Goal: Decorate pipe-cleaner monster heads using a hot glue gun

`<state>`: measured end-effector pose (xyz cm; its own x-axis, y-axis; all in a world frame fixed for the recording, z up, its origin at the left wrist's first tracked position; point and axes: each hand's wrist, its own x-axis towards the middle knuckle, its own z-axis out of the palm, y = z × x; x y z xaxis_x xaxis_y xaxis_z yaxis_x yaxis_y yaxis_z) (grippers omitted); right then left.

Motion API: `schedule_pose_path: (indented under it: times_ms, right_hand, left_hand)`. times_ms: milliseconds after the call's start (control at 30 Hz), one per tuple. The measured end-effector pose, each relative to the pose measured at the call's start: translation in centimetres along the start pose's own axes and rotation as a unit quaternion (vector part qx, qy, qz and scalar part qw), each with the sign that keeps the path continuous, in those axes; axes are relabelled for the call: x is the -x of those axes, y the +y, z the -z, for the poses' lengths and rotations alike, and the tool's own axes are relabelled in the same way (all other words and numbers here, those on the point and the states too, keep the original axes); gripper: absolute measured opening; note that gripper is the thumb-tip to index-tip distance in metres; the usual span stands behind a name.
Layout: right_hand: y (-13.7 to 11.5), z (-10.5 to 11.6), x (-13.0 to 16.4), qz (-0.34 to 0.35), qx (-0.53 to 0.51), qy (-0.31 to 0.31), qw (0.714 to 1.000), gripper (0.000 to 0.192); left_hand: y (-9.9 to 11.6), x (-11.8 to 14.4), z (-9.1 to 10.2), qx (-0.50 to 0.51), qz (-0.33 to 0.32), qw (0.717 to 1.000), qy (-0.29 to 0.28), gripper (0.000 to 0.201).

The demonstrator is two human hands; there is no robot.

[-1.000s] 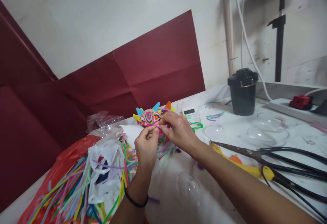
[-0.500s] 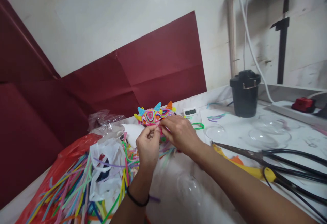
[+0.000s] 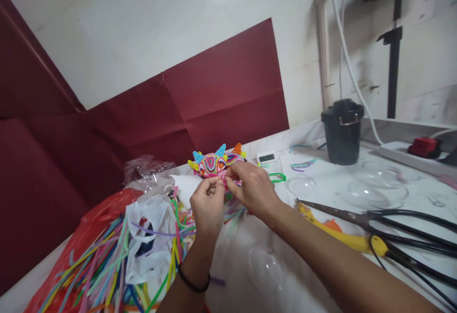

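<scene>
At the middle of the table, just in front of the red paper backdrop, a many-coloured pipe-cleaner figure with blue, yellow and orange horns stands on the white top, and both hands meet right at its lower edge. The left hand pinches a thin pink strand between thumb and forefinger, fingers narrow and closed on it; the right hand grips the same strand from the other side, fingers curled tight, and it partly hides the figure's right half. By my judgement the step in hand is twisting or fixing this strand onto the figure, and the next move calls for a small, steady turn of the fingertips while the figure is kept from tipping; whether the strand is already attached is hidden by the fingers. Left of the hands lies a loose heap of pipe cleaners spilling from a red bag and a white bag. To the right lie clear plastic domes, long scissors over a yellow tool, and black cables. Farther back stand a small digital timer and a black pot.
</scene>
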<state>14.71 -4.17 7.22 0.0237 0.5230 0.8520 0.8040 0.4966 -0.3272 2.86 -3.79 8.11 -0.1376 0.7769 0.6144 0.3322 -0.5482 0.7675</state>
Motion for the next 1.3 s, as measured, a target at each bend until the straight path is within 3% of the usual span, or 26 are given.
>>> schedule_pose_path:
  times_ms: [433, 733, 1033, 1300]
  right_hand:
    - [-0.1, 0.7, -0.2, 0.082, 0.072, -0.086, 0.99, 0.017]
    - [-0.2, 1.3, -0.5, 0.097, 0.09, -0.139, 0.981, 0.012]
    - [-0.3, 1.4, -0.8, 0.044, 0.042, -0.134, 0.989, 0.016]
    - [0.1, 0.7, -0.6, -0.087, -0.08, -0.088, 0.989, 0.016]
  left_hand:
    - [0.2, 0.1, 0.0, -0.015, -0.001, 1.0, 0.0, 0.015]
    - [0.2, 0.3, 0.1, -0.061, -0.029, 0.998, -0.013, 0.014]
    - [-0.3, 0.2, 0.2, -0.1, -0.077, 0.991, -0.044, 0.013]
    - [-0.2, 0.1, 0.3, -0.105, -0.104, 0.988, -0.039, 0.013]
